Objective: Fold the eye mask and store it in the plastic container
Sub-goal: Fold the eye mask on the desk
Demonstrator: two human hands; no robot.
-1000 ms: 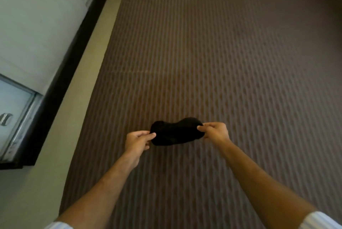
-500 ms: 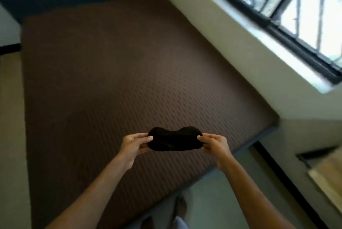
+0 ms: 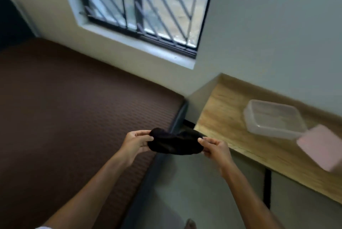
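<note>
I hold the black eye mask in the air, stretched flat between both hands and not yet folded. My left hand pinches its left end; my right hand pinches its right end. The mask hangs over the edge of the brown bed. The clear plastic container stands open on the wooden desk to my right, well apart from the mask. A pink lid (blurred) lies just beside the container. A barred window is above the bed.

open plastic container on shelf, pink lid beside it
</note>
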